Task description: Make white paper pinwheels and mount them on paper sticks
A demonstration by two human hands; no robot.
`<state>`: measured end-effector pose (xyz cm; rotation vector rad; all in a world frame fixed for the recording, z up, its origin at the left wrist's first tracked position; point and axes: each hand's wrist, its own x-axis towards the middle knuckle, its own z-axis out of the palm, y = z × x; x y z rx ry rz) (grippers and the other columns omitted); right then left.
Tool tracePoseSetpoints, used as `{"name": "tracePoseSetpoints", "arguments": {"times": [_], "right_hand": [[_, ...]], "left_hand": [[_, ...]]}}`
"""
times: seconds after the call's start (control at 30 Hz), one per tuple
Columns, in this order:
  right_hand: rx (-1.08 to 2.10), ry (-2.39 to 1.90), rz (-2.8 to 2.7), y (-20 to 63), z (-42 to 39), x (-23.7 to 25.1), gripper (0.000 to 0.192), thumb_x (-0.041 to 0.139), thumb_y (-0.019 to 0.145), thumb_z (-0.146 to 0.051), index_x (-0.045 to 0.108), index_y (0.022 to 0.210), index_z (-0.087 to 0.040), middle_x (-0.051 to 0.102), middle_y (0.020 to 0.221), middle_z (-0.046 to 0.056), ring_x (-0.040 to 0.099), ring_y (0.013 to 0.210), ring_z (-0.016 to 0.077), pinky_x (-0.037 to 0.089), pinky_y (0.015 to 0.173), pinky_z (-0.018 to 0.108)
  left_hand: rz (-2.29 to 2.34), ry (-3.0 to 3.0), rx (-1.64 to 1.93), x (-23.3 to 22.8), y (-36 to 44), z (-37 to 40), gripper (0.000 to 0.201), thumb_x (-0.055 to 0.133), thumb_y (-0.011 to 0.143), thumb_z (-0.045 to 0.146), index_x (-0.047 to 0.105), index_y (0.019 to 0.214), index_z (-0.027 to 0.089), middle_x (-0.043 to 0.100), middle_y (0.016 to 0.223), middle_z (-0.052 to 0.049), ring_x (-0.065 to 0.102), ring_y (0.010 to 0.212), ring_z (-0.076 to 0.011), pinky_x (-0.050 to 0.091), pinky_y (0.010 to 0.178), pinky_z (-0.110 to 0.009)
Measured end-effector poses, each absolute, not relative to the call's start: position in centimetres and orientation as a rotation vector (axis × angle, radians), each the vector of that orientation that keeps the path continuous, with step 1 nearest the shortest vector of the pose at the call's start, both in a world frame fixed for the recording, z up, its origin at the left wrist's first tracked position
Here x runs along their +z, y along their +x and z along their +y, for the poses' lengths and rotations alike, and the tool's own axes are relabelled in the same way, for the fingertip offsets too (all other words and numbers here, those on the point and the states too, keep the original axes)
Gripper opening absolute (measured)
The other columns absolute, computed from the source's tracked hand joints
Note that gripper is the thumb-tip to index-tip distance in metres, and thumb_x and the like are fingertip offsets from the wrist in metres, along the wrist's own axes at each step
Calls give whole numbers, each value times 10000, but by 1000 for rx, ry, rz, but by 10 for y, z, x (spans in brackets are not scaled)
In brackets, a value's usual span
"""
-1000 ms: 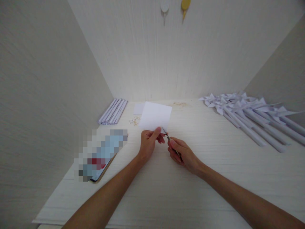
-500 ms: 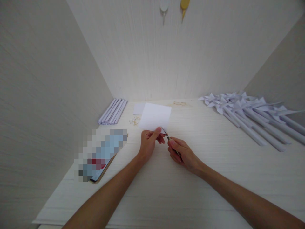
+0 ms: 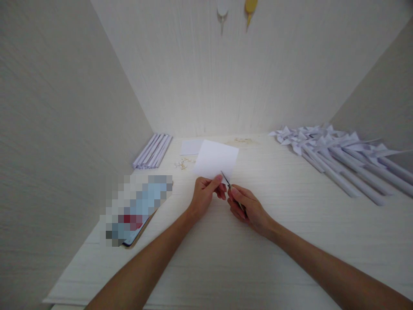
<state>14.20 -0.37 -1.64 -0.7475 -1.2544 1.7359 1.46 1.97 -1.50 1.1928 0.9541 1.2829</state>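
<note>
My left hand [image 3: 208,191] pinches the near edge of a white sheet of paper [image 3: 217,158] between thumb and fingers. Around the handles of a small pair of scissors [image 3: 229,184] my right hand [image 3: 245,204] is closed. The scissors' blades point up and left, lying over the paper's near right corner beside my left thumb. Partly behind the held sheet, another piece of paper [image 3: 189,147] lies flat on the table. Small pale sticks or bits [image 3: 182,165] are scattered just left of the sheet; their kind is too small to tell.
Rolled paper tubes [image 3: 153,150] lie bundled at the back left. A phone [image 3: 145,215], partly blurred, rests nearer on the left. Several paper pinwheels [image 3: 338,155] with paper-tube handles are heaped at the right. White hooks [image 3: 222,8] and yellow hooks [image 3: 250,6] hang on the back wall.
My left hand has shifted slightly right with the paper, so its near edge now sits further under the scissor blades. My right hand has barely moved.
</note>
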Motion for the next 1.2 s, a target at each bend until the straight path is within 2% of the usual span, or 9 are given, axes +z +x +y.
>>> {"name": "tracePoseSetpoints", "arguments": {"times": [0.87, 1.2], "right_hand": [[1713, -757, -1224, 142, -5, -14, 294, 449, 794, -400, 446, 621, -163, 305, 333, -111, 187, 257, 14, 147, 261, 140], [1730, -804, -1224, 142, -5, -14, 343, 475, 771, -416, 347, 553, -184, 299, 321, -111, 194, 257, 13, 130, 262, 140]], "left_hand": [[929, 1190, 1233, -16, 17, 20, 367, 576, 661, 420, 574, 442, 125, 529, 377, -15, 463, 343, -87, 338, 392, -221], [911, 891, 1556, -8, 14, 26, 213, 627, 608, 312, 526, 552, 134, 519, 423, 33, 461, 334, -75, 331, 350, -195]]}}
